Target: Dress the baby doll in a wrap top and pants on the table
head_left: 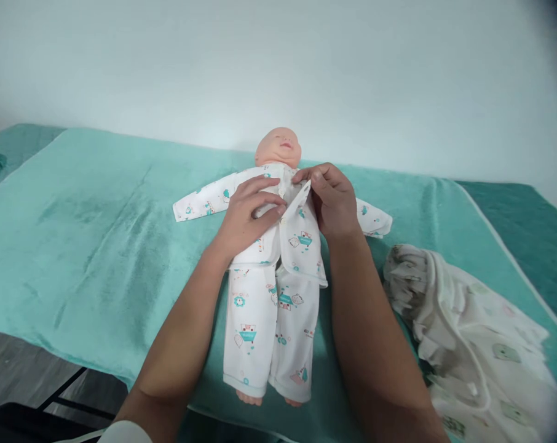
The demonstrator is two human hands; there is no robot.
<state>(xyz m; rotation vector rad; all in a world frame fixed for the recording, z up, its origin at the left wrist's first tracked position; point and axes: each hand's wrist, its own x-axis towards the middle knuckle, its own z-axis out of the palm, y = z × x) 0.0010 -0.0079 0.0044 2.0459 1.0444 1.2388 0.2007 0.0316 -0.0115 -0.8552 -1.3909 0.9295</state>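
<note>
On its back in the middle lies a baby doll (285,147), dressed in a white printed jacket (301,237) and matching trousers (251,326). My right hand (331,197) pinches the jacket's front edge near the chest and lifts that flap away from the body. Resting on the other side of the jacket front is my left hand (255,212), its fingers spread and nothing gripped. Small buttons show along the front between the hands. The doll's sleeves stretch out to both sides, and its toes peek out below the trouser legs.
A teal cloth (98,246) covers the table under the doll. To the right lies a crumpled white printed garment or cloth (481,332). A pale wall (278,61) rises behind the table. Dark furniture (24,424) stands at the lower left.
</note>
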